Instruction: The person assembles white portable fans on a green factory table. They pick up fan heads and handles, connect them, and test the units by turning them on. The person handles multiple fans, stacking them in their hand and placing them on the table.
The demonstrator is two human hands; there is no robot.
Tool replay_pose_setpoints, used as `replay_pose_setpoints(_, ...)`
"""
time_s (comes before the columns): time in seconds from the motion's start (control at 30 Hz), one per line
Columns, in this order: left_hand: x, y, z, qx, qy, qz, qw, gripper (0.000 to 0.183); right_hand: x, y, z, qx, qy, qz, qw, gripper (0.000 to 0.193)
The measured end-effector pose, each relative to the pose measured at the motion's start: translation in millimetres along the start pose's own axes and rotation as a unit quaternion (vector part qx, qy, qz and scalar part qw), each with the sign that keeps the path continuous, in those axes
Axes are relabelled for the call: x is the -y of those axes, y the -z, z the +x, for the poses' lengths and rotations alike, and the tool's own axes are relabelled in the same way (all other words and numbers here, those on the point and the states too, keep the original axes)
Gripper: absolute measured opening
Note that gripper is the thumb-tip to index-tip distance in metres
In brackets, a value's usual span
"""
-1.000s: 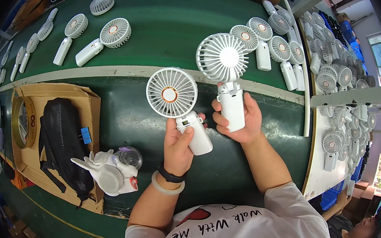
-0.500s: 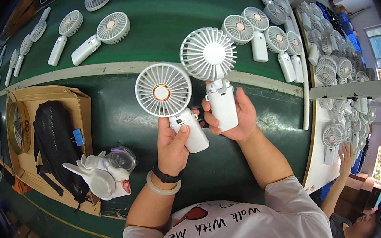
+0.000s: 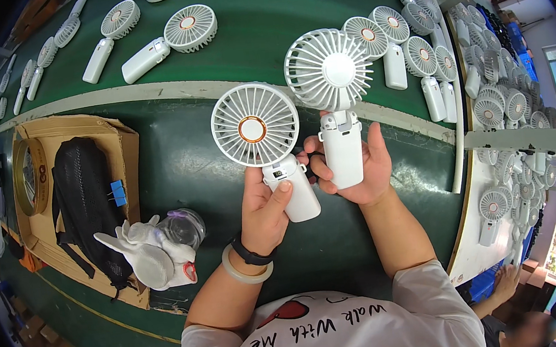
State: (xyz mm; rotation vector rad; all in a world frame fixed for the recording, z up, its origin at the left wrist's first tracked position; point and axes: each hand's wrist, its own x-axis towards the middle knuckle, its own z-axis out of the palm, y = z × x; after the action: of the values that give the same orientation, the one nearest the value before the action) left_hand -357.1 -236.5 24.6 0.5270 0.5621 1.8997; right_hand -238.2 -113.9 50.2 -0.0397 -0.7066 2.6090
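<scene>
My left hand (image 3: pixel 265 209) is closed round the handle of a white handheld fan (image 3: pixel 292 189), its thumb pressed on the front near a small lit display. This fan's round grille faces up and has a copper ring at its hub. Just to the right, my right hand (image 3: pixel 366 174) grips a second white handheld fan (image 3: pixel 344 156) turned back side up, showing a plain white hub and a small port near the top of the handle. Both fans are upright and close together above the green bench. The fingers behind the handles are partly hidden.
Several more white fans (image 3: pixel 188 27) lie on the green conveyor belt (image 3: pixel 262 19) beyond a pale rail. At left, a cardboard tray (image 3: pixel 128 155) holds a black pouch (image 3: pixel 83 194) and a tape roll; a white glove (image 3: pixel 148 261) and clear jar sit beside it. A co-worker's hand (image 3: pixel 506 281) is at right, near piled fans.
The whole scene has shifted slightly right in view. The left fan's display now shows lit. The co-worker's hand has moved down, away from a fan on the side table.
</scene>
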Motion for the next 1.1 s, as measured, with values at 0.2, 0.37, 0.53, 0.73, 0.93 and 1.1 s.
replay_pose_setpoints(0.2,1,0,0,-0.005,0.018,-0.011,1.0,0.041,-1,8,0,-0.004,0.022,-0.022,0.999,0.062)
replay_pose_setpoints(0.37,-3,-1,1,-0.008,0.036,-0.021,0.999,0.037,1,2,-1,-0.078,0.043,-0.068,0.994,0.04)
replay_pose_setpoints(0.53,-2,0,1,-0.029,0.054,-0.033,0.998,0.036,6,0,0,-0.184,0.042,-0.191,0.963,0.033)
replay_pose_setpoints(0.73,-4,7,-1,-0.015,0.047,-0.056,0.997,0.042,-2,-4,4,-0.225,0.073,-0.263,0.935,0.034)
replay_pose_setpoints(0.93,-2,9,-1,-0.002,0.043,-0.06,0.997,0.045,-2,2,1,-0.221,0.08,-0.311,0.921,0.039)
replay_pose_setpoints(1.1,1,14,-1,0.017,0.04,-0.068,0.997,0.051,-1,7,0,-0.21,0.077,-0.328,0.918,0.039)
